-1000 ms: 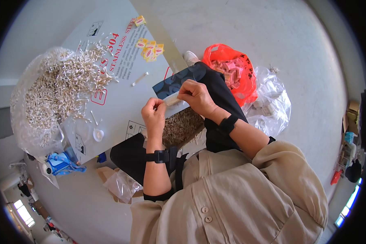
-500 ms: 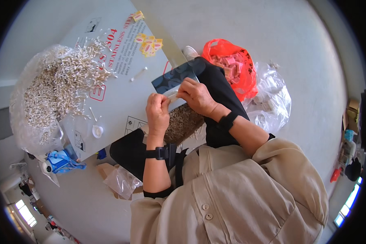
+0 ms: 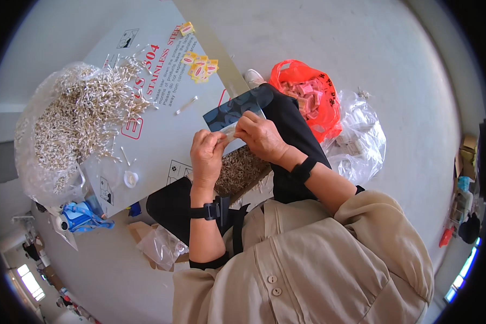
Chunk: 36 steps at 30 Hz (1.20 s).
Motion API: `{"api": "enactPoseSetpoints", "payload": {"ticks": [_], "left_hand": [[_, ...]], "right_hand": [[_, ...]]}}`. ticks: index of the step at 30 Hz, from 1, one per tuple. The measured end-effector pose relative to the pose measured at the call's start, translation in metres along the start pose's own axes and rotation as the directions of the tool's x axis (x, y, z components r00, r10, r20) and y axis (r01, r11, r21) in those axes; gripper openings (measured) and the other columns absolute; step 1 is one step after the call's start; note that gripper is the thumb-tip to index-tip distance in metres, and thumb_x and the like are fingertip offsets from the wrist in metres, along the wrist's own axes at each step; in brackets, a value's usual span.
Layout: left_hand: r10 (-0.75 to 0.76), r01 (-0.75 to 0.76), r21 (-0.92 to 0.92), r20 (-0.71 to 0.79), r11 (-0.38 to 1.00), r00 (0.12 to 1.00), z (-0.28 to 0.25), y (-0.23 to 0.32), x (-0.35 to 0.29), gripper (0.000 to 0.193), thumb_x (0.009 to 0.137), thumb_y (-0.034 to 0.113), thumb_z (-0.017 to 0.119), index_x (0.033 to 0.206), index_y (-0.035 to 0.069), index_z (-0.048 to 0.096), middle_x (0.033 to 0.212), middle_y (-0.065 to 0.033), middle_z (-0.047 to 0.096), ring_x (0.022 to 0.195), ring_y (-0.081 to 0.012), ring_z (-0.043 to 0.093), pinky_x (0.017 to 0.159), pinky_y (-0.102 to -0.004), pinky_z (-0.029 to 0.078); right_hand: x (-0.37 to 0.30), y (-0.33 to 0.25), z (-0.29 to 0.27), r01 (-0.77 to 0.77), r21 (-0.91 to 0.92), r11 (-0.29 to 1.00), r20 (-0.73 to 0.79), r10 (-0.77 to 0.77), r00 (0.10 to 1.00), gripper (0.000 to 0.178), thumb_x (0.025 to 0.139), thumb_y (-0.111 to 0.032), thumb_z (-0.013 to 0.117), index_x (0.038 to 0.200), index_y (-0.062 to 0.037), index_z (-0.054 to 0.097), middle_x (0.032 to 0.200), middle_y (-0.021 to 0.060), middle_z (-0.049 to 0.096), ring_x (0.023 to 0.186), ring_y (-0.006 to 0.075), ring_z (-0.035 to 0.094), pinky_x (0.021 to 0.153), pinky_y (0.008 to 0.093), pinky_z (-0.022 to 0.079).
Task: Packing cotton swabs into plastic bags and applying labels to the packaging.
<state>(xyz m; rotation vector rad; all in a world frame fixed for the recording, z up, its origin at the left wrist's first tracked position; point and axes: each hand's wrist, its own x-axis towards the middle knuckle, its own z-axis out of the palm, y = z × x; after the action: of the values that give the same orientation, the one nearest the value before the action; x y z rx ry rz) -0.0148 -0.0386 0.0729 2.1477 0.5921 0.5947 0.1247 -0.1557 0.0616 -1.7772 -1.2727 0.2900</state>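
Both hands meet above my lap at the table's near edge. My left hand [image 3: 206,156] pinches one end of a small whitish, clear-looking packet [image 3: 230,133], its fingers closed. The other end sits between the closed fingertips of my right hand [image 3: 260,137]. What the packet contains is mostly hidden by the fingers. Just beneath the hands, a brown box [image 3: 259,177] holds a mass of cotton swabs [image 3: 237,168]. Beyond them lies a dark blue patterned sheet [image 3: 235,109]. A slim clear packet [image 3: 187,105] rests on the table farther off.
A large clear bag [image 3: 27,151] spills loose cotton swabs [image 3: 81,116] over the table [image 3: 151,156] at left. Small yellow boxes [image 3: 200,67] lie toward the far edge. On the floor at right stand a red bag [image 3: 329,116] of pink packets and a clear bag [image 3: 362,146].
My hands keep their pinch on the small packet and have shifted only slightly. The whole view has moved a little.
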Motion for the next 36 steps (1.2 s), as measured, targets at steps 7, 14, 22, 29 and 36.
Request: {"api": "enactPoseSetpoints", "payload": {"ticks": [7, 14, 22, 29, 36], "left_hand": [[0.277, -0.261, 0.233, -0.040, 0.937, 0.960, 0.010, 0.006, 0.010, 0.015, 0.075, -0.003, 0.070, 0.082, 0.004, 0.058, 0.082, -0.0073, 0.054, 0.080, -0.0281, 0.054, 0.067, -0.0386, 0.048], [0.370, -0.415, 0.445, 0.189, 0.794, 0.910, 0.005, 0.007, 0.025, 0.018, 0.067, -0.003, 0.060, 0.078, 0.003, 0.047, 0.080, -0.0121, 0.048, 0.081, -0.0311, 0.051, 0.071, -0.0416, 0.048], [0.329, -0.388, 0.385, 0.212, 0.837, 0.920, -0.011, 0.002, 0.025, 0.017, 0.071, -0.007, 0.058, 0.078, 0.001, 0.044, 0.080, -0.0151, 0.049, 0.082, -0.0365, 0.051, 0.069, -0.0466, 0.047], [0.211, -0.256, 0.477, 0.148, 0.841, 0.966, -0.031, -0.009, 0.004, 0.013, 0.076, -0.002, 0.057, 0.082, 0.000, 0.047, 0.088, -0.0154, 0.052, 0.088, -0.0335, 0.052, 0.072, -0.0440, 0.048], [-0.097, 0.152, 0.243, -0.223, 0.958, 0.970, -0.004, -0.027, -0.014, 0.017, 0.093, 0.005, 0.052, 0.108, -0.002, 0.057, 0.112, -0.0172, 0.060, 0.104, -0.0337, 0.055, 0.088, -0.0439, 0.046]], "right_hand": [[0.005, -0.001, 0.000, 0.133, 0.065, 0.989, -0.030, -0.132, 0.991, 0.013, 0.081, -0.007, 0.070, 0.085, -0.0055, 0.058, 0.088, 0.0105, 0.053, 0.077, 0.0322, 0.060, 0.065, 0.0388, 0.050], [0.010, 0.012, 0.002, 0.259, -0.098, 0.961, 0.011, -0.259, 0.966, 0.017, 0.079, -0.008, 0.070, 0.085, -0.0051, 0.054, 0.084, 0.0109, 0.052, 0.077, 0.0325, 0.058, 0.064, 0.0396, 0.050], [0.011, 0.013, 0.007, 0.171, -0.090, 0.981, 0.012, -0.171, 0.985, 0.016, 0.081, -0.006, 0.067, 0.086, -0.0046, 0.052, 0.084, 0.0124, 0.053, 0.078, 0.0345, 0.059, 0.063, 0.0414, 0.049], [0.003, 0.002, -0.006, 0.123, -0.062, 0.990, 0.016, -0.122, 0.992, 0.016, 0.081, 0.000, 0.066, 0.088, -0.0025, 0.052, 0.087, 0.0129, 0.053, 0.074, 0.0344, 0.059, 0.061, 0.0410, 0.051], [-0.012, 0.017, 0.012, 0.161, 0.055, 0.985, -0.046, -0.159, 0.986, 0.015, 0.080, 0.002, 0.065, 0.089, -0.0013, 0.053, 0.090, 0.0145, 0.054, 0.076, 0.0348, 0.063, 0.064, 0.0404, 0.053]]}}
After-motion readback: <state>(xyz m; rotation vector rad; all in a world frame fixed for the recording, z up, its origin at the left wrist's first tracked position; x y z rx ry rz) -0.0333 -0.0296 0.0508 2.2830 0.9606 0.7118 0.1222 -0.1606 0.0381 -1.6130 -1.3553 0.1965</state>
